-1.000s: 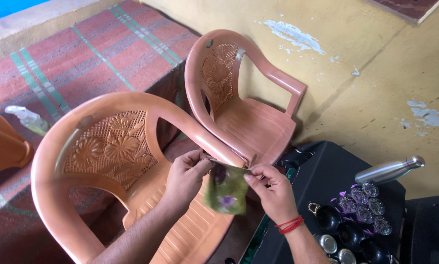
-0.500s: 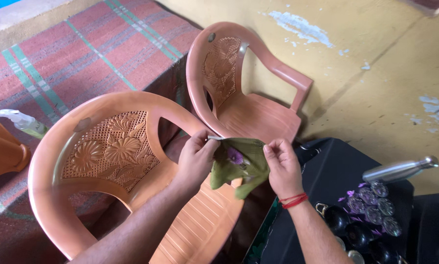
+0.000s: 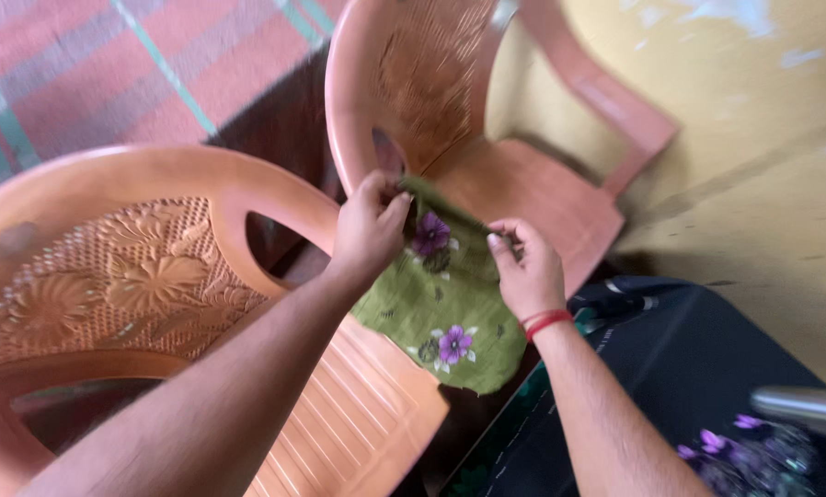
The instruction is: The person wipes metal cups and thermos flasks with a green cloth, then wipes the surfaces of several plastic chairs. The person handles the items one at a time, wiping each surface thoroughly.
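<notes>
1. Held up between both hands: a small green cloth (image 3: 441, 304) printed with purple flowers, hanging above the gap between two salmon-coloured plastic chairs; lower edge drooping over the front of the near chair's ribbed seat (image 3: 339, 414).
2. Left hand (image 3: 369, 230) at the cloth's upper left corner; fingers (image 3: 396, 207) closed in a pinch on the edge, thumb tucked out of sight behind the fabric.
3. Right hand (image 3: 526, 267) at the upper right edge; fingers (image 3: 498, 244) curled shut on the cloth, knuckles toward the camera; red thread band (image 3: 548, 322) around the wrist.
4. Top edge of the cloth stretched taut between the two grips; one flower just below the left hand, another near the bottom hem.
5. Near chair (image 3: 109, 285) at lower left, backrest moulded with a raised floral pattern and lattice; left forearm crossing over its armrest.
6. Far chair (image 3: 523, 184) straight ahead, backrest toward the upper left, seat just behind the cloth, standing against a yellow wall (image 3: 762, 166) with patchy paint.
7. Dark fabric (image 3: 707, 368) with green and purple print spread at lower right beneath the right forearm; blurred silver cylinder (image 3: 804, 410) at the right edge, kind unclear.
8. Red floor (image 3: 109, 74) with green stripes at upper left.
</notes>
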